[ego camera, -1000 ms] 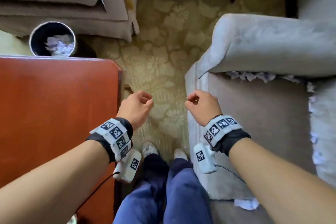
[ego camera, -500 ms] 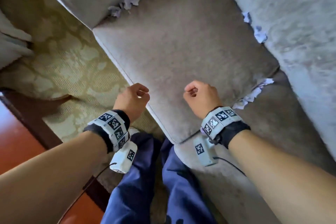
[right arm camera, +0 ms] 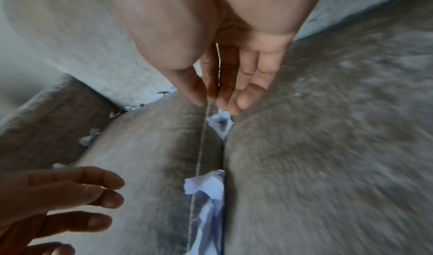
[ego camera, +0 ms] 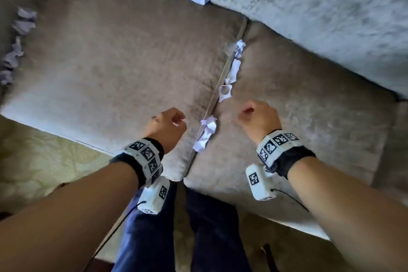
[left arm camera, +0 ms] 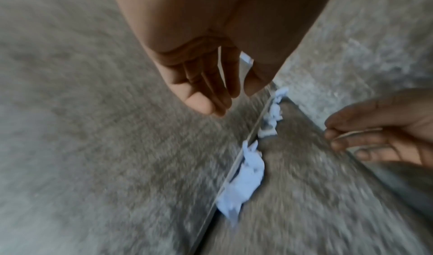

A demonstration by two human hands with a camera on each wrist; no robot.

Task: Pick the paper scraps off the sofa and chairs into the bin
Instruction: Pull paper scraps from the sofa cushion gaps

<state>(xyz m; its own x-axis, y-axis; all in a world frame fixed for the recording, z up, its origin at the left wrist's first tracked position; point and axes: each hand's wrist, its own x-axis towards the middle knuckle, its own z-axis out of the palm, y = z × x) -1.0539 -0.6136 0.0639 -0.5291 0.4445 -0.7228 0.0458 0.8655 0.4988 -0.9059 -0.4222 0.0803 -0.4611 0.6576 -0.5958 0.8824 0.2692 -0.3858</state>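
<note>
Both sets of fingers hang loosely curled and hold nothing: the left hand [ego camera: 166, 127] and right hand [ego camera: 258, 117] hover either side of the seam between two sofa [ego camera: 110, 55] cushions. A second ago they hung over carpet beside the bin; now the view has swung onto the seat, so picking can likely begin. Paper scraps [ego camera: 206, 133] lie along that seam, more along the back and left edges. The bin is out of view.
</note>
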